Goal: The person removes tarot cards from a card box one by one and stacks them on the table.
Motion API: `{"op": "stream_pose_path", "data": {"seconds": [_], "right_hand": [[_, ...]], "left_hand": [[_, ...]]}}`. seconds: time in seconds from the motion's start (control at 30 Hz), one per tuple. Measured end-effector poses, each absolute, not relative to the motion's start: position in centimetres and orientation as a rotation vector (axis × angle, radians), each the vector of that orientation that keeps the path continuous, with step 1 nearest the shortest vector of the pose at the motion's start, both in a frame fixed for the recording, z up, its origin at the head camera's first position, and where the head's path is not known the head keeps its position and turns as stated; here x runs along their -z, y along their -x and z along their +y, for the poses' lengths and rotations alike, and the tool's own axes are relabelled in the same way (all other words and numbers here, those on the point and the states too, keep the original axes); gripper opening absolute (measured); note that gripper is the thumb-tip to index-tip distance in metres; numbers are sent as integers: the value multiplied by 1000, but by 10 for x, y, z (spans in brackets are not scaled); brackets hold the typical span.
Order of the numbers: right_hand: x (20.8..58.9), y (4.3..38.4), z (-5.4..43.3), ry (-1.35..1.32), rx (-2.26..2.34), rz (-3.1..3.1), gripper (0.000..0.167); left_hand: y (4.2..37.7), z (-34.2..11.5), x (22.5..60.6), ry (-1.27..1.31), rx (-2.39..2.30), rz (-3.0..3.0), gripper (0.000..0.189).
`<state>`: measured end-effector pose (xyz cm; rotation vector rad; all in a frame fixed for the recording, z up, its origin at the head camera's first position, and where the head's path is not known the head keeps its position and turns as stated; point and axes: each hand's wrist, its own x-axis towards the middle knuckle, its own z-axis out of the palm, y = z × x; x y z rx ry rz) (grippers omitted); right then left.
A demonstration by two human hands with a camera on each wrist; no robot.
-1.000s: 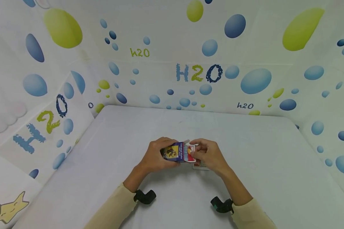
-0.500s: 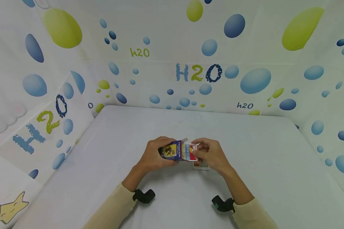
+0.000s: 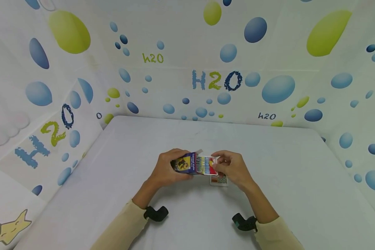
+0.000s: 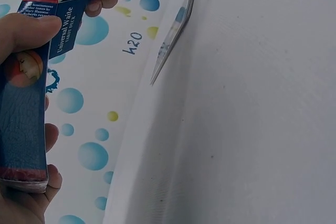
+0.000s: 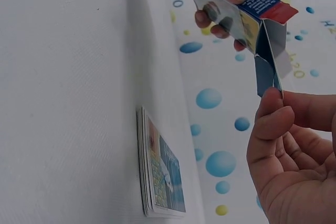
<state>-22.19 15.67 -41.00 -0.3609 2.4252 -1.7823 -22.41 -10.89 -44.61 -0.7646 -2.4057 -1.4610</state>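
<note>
In the head view my left hand [image 3: 168, 170] grips a dark blue tarot deck box [image 3: 183, 164] with a yellow picture on its front. The box's open end faces right, its small flaps sticking out. My right hand [image 3: 232, 168] pinches a card [image 3: 203, 164] with a bright striped picture, partly out of that end. Whether more cards are behind it is hidden. In the right wrist view, thumb and finger of my right hand [image 5: 294, 145] meet at a thin edge beside the box's blue flap. A small stack of cards [image 3: 219, 180] lies on the table below.
White cloth covers the table [image 3: 143, 139]. Behind it stands a white backdrop [image 3: 181, 69] with blue and green spots and H2O lettering. Dark wrist cameras sit at both cuffs, the left camera [image 3: 156, 213] and the right camera [image 3: 244, 222].
My right hand has moved slightly right and the box slightly left. More of the striped card shows beyond the box's end. The card stack on the table is less covered.
</note>
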Motion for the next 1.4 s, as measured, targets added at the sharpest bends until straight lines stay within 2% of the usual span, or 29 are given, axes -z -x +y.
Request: {"op": "stream_pose_path", "data": {"seconds": [0.7,1.4], "right_hand": [[406,221,163,366,1812,2448,25],[407,224,164,356,1878,2441,26]], "left_hand": [[224,-113,446,713,1442,-2395,74],[226,-109,448,595,1341,-2401,71]]}}
